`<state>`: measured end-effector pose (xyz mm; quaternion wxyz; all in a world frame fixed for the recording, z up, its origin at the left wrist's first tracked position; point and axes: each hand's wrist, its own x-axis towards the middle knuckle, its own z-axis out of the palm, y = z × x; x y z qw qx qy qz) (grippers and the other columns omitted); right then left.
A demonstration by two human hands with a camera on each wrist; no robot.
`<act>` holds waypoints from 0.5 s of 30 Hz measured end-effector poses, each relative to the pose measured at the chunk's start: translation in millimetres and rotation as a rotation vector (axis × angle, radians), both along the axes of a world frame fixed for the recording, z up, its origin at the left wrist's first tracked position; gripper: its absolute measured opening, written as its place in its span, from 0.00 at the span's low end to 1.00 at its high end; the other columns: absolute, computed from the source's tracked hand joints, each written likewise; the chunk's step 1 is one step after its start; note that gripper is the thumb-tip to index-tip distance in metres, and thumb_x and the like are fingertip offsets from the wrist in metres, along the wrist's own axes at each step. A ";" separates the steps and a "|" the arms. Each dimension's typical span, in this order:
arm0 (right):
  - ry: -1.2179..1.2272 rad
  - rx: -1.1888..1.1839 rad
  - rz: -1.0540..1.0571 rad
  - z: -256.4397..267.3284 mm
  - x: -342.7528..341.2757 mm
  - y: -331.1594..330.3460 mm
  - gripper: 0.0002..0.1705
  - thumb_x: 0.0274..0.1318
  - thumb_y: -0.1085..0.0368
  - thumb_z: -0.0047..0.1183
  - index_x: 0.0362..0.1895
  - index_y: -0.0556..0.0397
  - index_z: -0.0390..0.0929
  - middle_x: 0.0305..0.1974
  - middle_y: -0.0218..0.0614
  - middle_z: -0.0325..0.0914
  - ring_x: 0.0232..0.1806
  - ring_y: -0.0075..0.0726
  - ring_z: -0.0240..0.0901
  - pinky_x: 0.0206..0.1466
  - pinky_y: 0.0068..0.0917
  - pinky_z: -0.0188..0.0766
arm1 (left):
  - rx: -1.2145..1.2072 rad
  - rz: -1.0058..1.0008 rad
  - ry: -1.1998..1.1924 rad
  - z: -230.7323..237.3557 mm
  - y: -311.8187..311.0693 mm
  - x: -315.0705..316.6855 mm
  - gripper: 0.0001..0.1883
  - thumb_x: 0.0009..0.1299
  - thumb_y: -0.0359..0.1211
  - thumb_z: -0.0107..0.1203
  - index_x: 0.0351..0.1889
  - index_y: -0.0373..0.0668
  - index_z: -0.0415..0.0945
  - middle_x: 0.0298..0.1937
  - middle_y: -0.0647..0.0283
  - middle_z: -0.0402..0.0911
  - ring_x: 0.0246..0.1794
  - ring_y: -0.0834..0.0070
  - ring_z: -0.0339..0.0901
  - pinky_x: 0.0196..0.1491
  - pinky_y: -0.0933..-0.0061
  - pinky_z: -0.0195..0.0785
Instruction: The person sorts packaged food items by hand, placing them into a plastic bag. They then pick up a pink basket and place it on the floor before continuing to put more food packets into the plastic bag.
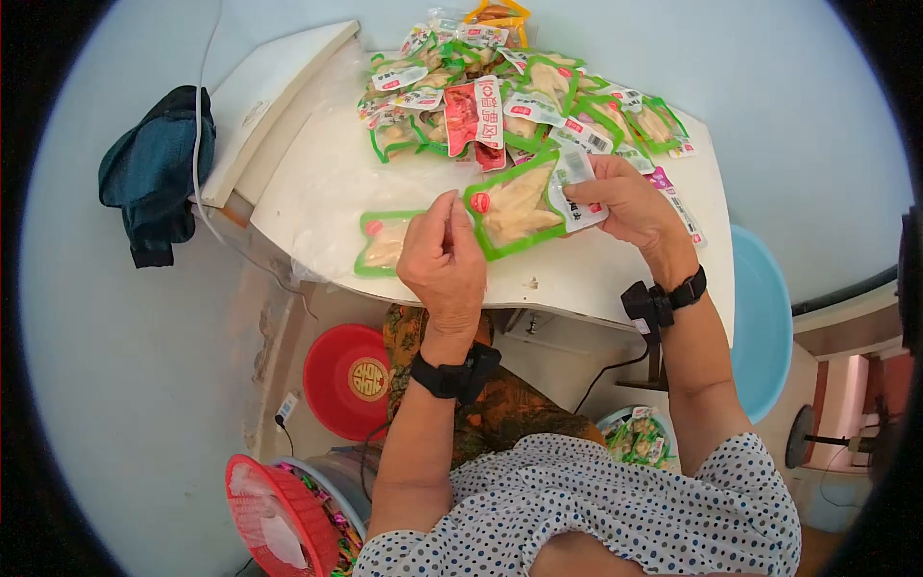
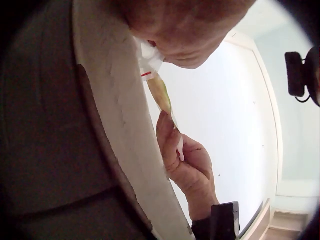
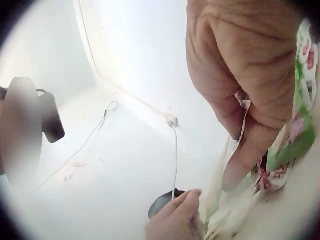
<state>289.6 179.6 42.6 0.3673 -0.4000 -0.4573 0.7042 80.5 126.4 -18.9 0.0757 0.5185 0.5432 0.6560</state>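
Observation:
A green-edged clear packet (image 1: 519, 207) with pale pieces inside is held up over the white table (image 1: 596, 274). The right hand (image 1: 625, 197) pinches its white printed end between thumb and fingers. At the packet's left edge, the left hand (image 1: 444, 255) has its thumb and fingertips together; the left wrist view (image 2: 185, 30) shows that hand large and near the packet (image 2: 160, 92). Whether it grips the edge is hard to tell. A second green-edged packet (image 1: 385, 242) lies flat on the table, partly behind the left hand. The right hand (image 3: 245, 75) fills the upper right wrist view.
Many packets (image 1: 423, 91) are heaped at the table's back, a red one (image 1: 474, 115) among them. Clear plastic (image 1: 332, 216) lies at the left. Below stand a red basin (image 1: 327, 385), a red basket (image 1: 312, 510) and a tub of packets (image 1: 639, 438); a blue basin (image 1: 764, 327) is at right.

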 end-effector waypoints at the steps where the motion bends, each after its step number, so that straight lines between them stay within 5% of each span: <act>1: 0.033 -0.027 -0.010 -0.6 -4.5 -1.3 0.16 0.58 0.77 0.50 0.52 0.64 0.75 0.46 0.40 0.82 0.44 0.32 0.81 0.51 0.32 0.79 | 0.001 -0.001 0.032 1.1 -0.3 -0.5 0.07 0.69 0.26 0.59 0.43 0.34 0.82 0.28 0.60 0.80 0.25 0.78 0.73 0.30 0.77 0.67; 9: 0.328 -0.145 0.121 -9.9 -52.6 -21.1 0.27 0.61 0.80 0.43 0.65 0.61 0.61 0.63 0.43 0.69 0.65 0.41 0.67 0.72 0.44 0.61 | 0.081 0.052 0.100 -6.0 2.4 -0.5 0.07 0.64 0.25 0.61 0.41 0.40 0.82 0.22 0.61 0.74 0.20 0.69 0.71 0.24 0.69 0.64; 15: 0.280 -0.111 0.187 -31.9 -86.0 -14.5 0.24 0.62 0.78 0.44 0.63 0.56 0.65 0.59 0.36 0.71 0.61 0.32 0.68 0.66 0.37 0.67 | 0.076 0.046 0.113 -5.7 2.3 -1.9 0.07 0.64 0.25 0.60 0.40 0.39 0.82 0.23 0.61 0.74 0.20 0.70 0.71 0.24 0.70 0.64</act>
